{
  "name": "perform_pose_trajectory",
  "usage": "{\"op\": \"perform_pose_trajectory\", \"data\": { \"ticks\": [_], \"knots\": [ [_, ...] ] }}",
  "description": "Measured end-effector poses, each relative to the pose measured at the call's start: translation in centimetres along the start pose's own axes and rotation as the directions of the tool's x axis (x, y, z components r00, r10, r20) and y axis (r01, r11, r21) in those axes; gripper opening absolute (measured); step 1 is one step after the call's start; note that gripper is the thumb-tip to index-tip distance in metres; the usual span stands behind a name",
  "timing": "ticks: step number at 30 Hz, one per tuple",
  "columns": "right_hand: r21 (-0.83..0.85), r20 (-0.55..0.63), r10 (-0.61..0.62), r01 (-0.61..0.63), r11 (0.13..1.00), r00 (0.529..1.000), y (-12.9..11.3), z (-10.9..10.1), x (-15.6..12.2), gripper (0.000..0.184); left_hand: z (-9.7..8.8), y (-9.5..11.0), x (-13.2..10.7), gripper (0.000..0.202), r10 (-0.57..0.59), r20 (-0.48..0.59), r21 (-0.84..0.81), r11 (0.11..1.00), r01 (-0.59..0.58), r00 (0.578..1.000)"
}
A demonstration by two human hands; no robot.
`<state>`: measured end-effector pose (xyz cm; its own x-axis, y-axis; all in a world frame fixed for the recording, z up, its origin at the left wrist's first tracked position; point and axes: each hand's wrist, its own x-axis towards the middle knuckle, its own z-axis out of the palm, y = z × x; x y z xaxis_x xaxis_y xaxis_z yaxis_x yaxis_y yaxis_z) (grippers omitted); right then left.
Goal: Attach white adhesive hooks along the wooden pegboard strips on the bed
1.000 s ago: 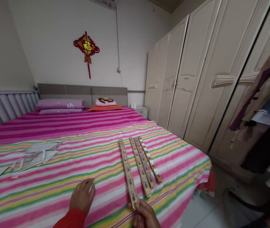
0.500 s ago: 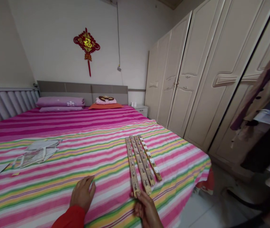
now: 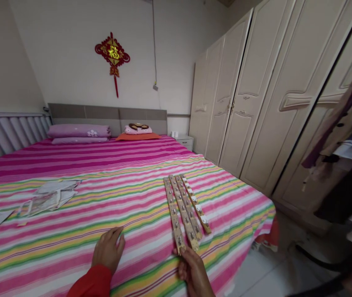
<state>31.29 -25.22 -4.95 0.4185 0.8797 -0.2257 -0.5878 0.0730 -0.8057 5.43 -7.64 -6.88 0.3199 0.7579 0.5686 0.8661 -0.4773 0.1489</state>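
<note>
On one striped sheet [image 3: 145, 258] lie four strips [image 3: 184, 211], right fingers [image 3: 191, 255] clamped on the leftmost [image 3: 173, 216], left fingers [image 3: 110, 235] loosely apart.

dim, soft light; wardrobe [image 3: 264, 82] stretched toward right edge

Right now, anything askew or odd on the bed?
Two things: the rightmost strip carries white discs, while the other three strips show small metallic-looking fittings; the paper-like pile on the left lies rumpled and uneven. No visible spill.
</note>
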Motion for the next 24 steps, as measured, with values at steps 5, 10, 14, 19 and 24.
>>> {"op": "perform_pose_trajectory", "data": {
  "ticks": [5,10,14,19,24],
  "knots": [
    [0.065,-0.066,0.026,-0.022,0.998,0.997,0.6,-0.3,0.3,0.051,0.0,-0.1,0.0,0.04,0.021,-0.022,-0.004,1.0,-0.022,1.0],
    [0.114,-0.076,0.008,0.001,0.993,0.997,1.4,-1.1,1.0,0.049,0.1,0.4,-0.1,0.041,-0.018,-0.074,-0.035,0.999,0.016,0.997],
    [0.133,-0.06,0.024,-0.015,0.991,0.998,1.6,-1.5,1.3,0.046,0.1,0.6,-0.3,0.041,-0.046,-0.056,-0.059,0.997,0.043,0.997],
    [0.136,-0.032,0.021,-0.017,0.991,0.999,1.7,-1.7,1.6,0.046,0.0,0.7,-0.3,0.04,-0.066,-0.066,-0.079,0.995,0.06,0.996],
    [0.128,-0.012,0.054,-0.052,0.99,0.998,2.2,-2.3,1.9,0.048,0.3,0.2,-0.4,0.038,-0.035,-0.079,-0.063,0.998,0.03,0.996]
  ]
}}
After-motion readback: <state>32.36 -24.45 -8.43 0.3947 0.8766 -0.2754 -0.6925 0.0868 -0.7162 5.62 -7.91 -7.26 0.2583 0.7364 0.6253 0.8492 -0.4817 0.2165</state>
